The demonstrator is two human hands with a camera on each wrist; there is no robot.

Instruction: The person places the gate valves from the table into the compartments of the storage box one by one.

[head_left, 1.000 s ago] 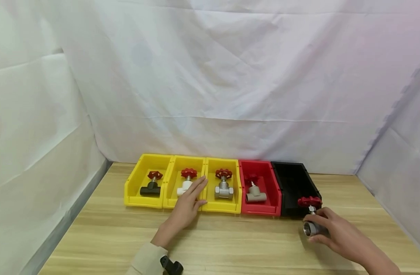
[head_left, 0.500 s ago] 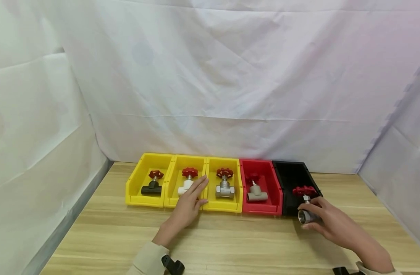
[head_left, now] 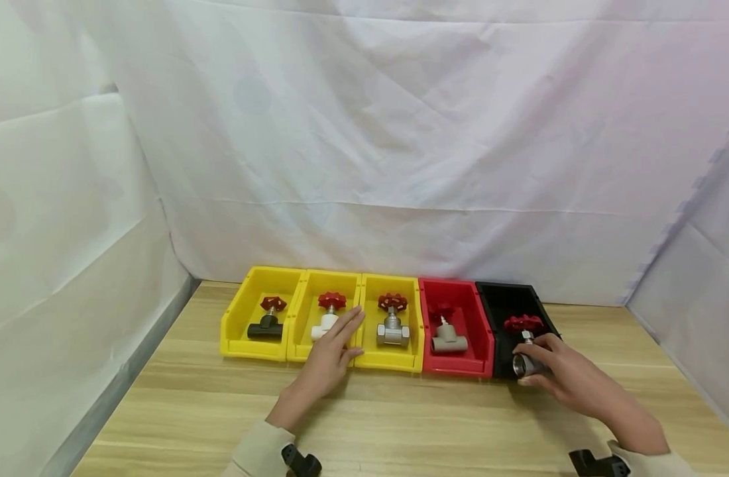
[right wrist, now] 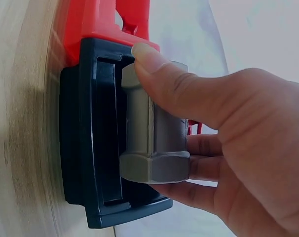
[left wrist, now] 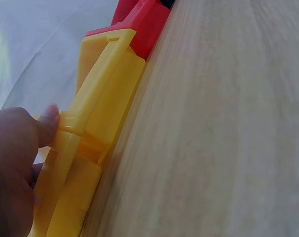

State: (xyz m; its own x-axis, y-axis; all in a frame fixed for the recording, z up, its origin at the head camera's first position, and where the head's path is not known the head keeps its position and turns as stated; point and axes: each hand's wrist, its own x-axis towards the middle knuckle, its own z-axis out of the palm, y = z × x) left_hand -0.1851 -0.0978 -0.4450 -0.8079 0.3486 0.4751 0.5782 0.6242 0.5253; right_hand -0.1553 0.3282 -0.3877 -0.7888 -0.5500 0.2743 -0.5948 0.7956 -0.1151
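My right hand [head_left: 579, 381] grips a metal gate valve [right wrist: 149, 128] by its grey body, thumb on one side and fingers on the other. Its red handwheel [head_left: 523, 323] points up, over the black bin [head_left: 507, 291] at the row's right end. The right wrist view has the valve body at that bin's front lip; whether they touch I cannot tell. My left hand [head_left: 330, 361] rests with extended fingers across the wall between the middle and right yellow bins. Its thumb [left wrist: 50, 118] touches the yellow rim in the left wrist view.
Three yellow bins [head_left: 263, 349] and a red bin [head_left: 460, 366] stand side by side, each holding a red-wheeled valve: black [head_left: 265, 329], white [head_left: 323, 328], silver [head_left: 393, 333] and beige [head_left: 449, 341]. White cloth [head_left: 364, 132] hangs behind the wooden table [head_left: 412, 424].
My right hand has carried the metal valve left and away from me, from in front of the black bin to over its front part. The left hand stays in place.
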